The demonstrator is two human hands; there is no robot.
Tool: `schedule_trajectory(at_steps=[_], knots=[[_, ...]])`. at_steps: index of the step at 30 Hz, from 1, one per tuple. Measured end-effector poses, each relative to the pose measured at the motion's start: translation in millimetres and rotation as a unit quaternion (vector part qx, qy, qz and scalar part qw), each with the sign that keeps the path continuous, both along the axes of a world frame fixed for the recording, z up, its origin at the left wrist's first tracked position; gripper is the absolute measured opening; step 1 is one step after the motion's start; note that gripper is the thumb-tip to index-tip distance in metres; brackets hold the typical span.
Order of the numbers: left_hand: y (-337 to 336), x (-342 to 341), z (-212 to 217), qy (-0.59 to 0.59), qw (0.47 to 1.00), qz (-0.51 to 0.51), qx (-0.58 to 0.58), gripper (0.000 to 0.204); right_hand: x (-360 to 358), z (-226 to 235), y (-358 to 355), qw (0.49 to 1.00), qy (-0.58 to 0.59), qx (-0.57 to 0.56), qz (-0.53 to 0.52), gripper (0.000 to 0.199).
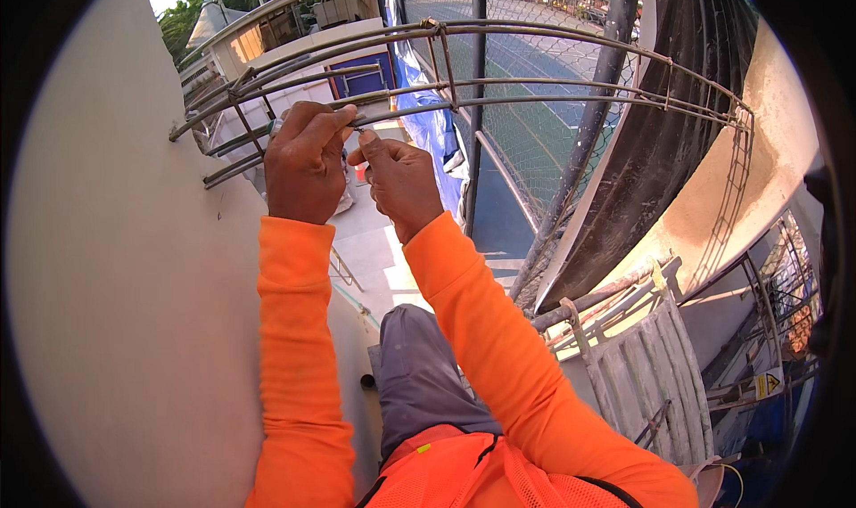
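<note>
A long, narrow rebar cage (455,80) of brown steel bars and square stirrups stretches from the wall at my left across to the far right. My left hand (306,165) is closed at its lower bars, thumb and forefinger pinched together beside one rod. Just right of it, my right hand (403,180) is closed too, its thumb and fingertip pressed together below the same rod. A short, thin dark wire (358,131) shows between the fingertips of both hands. The left hand's remaining fingers are curled and partly hidden.
A smooth pale wall (134,267) rises close at my left. Chain-link fence (535,80) and dark posts stand beyond the cage. At right are a curved dark sheet (660,134), a ribbed metal scaffold plank (651,374) and pipes. Far below lies a pale floor (370,249).
</note>
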State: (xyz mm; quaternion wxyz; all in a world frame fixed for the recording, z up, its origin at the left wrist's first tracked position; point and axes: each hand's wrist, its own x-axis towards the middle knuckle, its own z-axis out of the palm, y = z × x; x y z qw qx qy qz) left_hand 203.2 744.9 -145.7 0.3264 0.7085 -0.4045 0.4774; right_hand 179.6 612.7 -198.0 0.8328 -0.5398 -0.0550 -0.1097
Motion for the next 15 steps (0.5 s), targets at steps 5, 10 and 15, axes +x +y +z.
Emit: schedule_trajectory(at_steps=[5,10,15], knots=[[5,3,-3,0.029,0.999,0.006,0.034,0.024,-19,2,-30,0.945,0.059,0.116,0.3,0.039],[30,40,-10,0.049,0.989,0.068,0.122,0.026,-71,-113,-68,0.994,-0.04,-0.102,0.019,0.068],[76,88,-14,-0.007,0.96,0.184,0.213,0.03,-217,-300,-185,0.782,0.218,-0.496,-0.31,0.055]])
